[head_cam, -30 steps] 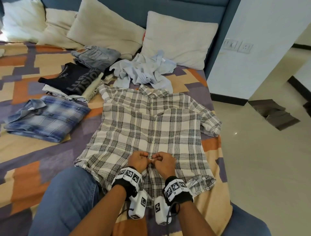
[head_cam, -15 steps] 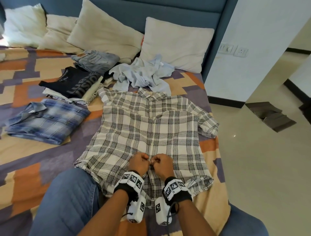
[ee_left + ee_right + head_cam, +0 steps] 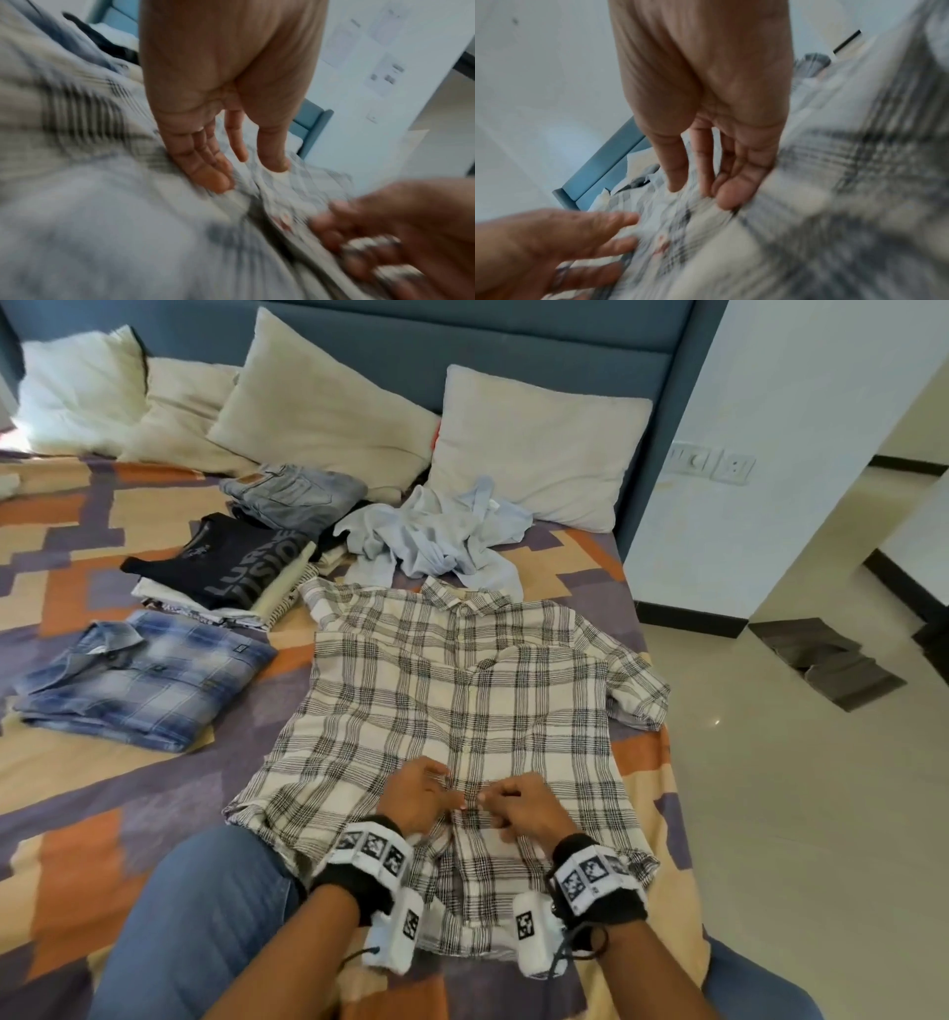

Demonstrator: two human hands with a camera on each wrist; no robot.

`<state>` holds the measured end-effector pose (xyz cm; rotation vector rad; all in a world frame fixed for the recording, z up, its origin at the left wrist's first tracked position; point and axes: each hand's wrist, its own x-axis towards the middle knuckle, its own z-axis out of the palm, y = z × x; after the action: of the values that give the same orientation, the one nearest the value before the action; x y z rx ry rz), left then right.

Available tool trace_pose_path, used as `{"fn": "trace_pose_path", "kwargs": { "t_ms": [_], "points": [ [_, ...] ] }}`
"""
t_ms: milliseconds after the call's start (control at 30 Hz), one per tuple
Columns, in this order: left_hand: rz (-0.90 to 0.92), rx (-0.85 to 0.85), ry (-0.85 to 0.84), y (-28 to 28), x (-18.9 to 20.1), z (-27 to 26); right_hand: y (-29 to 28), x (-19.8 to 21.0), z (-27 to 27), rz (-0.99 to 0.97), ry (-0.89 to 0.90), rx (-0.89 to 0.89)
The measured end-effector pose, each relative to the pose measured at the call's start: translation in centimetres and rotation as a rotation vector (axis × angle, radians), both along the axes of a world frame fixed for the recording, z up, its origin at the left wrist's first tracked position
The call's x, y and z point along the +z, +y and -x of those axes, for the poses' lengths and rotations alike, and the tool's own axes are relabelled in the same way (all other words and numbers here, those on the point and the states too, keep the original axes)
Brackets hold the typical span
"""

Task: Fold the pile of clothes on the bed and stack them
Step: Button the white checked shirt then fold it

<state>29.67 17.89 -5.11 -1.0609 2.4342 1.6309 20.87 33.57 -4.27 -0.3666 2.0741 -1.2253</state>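
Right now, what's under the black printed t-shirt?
The black t-shirt tops a stack of folded clothes: cream and striped edges show beneath it. How many pieces lie below is covered.

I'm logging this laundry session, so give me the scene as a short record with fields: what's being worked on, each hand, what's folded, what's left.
item in work: plaid shirt, spread flat on the bed, front up, collar toward the pillows
left hand: on the shirt's front placket near the hem, fingers extended
right hand: beside the left hand on the placket, fingers extended
grip: neither hand plainly pinches cloth; wrist views blurred
folded: blue plaid shirt; black printed tee atop a small stack; grey jeans
unfolded: pale blue garment, crumpled beyond the collar
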Motion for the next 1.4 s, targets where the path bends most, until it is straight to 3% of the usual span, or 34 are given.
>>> {"fn": "trace_pose_path", "kwargs": {
  "t_ms": [67,133,233,300,400,567,700,767,833,933,1000,1067,1100,1167,1233,1267,1333,1400],
  "points": [
    [0.107,0.142,0.048,-2.8,1.5,0.3,1.4,1.2,2.6,-0.048,0.127,-0.057],
    [0.271,0.361,0.070,-6.8,2.5,1.0,2.5,2.6,5.6,-0.030,0.241,-0.263],
    [0.370,0.546,-0.076,-13.1,3.0,2.4,3.5,5.0,9.1,-0.035,0.376,-0.533],
    [0.445,0.499,-0.210,-15.8,3.5,3.1,3.3,5.6,11.0,-0.077,0.355,-0.555],
    [0.355,0.289,-0.120,-18.6,3.9,4.1,2.3,4.8,13.4,-0.037,0.163,-0.535],
    [0.149,0.275,-0.038,-24.9,-1.3,6.1,0.9,5.3,13.8,0.127,0.025,-0.578],
    [-0.041,0.349,0.068,-19.0,6.2,3.5,2.2,7.3,11.9,0.353,-0.086,-0.559],
    [-0.026,0.432,0.124,-17.8,8.1,1.8,3.7,8.1,11.2,0.393,-0.120,-0.630],
    [0.093,0.382,0.098,-18.1,8.9,-0.6,5.9,8.9,10.1,0.401,-0.128,-0.680],
    [0.290,0.135,-0.164,-18.4,10.0,-4.6,9.4,9.0,7.8,0.270,-0.082,-0.565],
    [0.382,0.069,-0.385,-17.7,10.3,-6.6,11.6,7.8,5.6,0.060,-0.064,-0.434],
    [0.509,0.057,-0.497,-19.1,7.3,-6.9,12.9,6.4,3.7,-0.237,0.061,-0.299],
    [0.563,0.083,-0.502,-19.6,6.0,-6.7,13.1,5.9,3.1,-0.406,0.178,-0.237],
    [0.640,0.111,-0.497,-16.1,7.9,-6.4,12.2,6.3,2.4,-0.649,0.447,-0.115],
    [0.715,-0.026,-0.416,-10.6,11.7,-5.4,10.3,7.3,2.0,-0.670,0.591,-0.059],
    [0.662,-0.114,-0.350,-8.4,13.0,-4.4,9.1,7.5,1.9,-0.610,0.598,-0.023],
    [0.389,-0.257,-0.236,-4.6,13.8,-1.9,6.8,7.5,1.8,-0.517,0.606,0.182],
    [0.253,-0.441,-0.201,-2.1,11.7,-0.3,4.4,6.7,1.6,-0.507,0.599,0.397]
  ]
}}
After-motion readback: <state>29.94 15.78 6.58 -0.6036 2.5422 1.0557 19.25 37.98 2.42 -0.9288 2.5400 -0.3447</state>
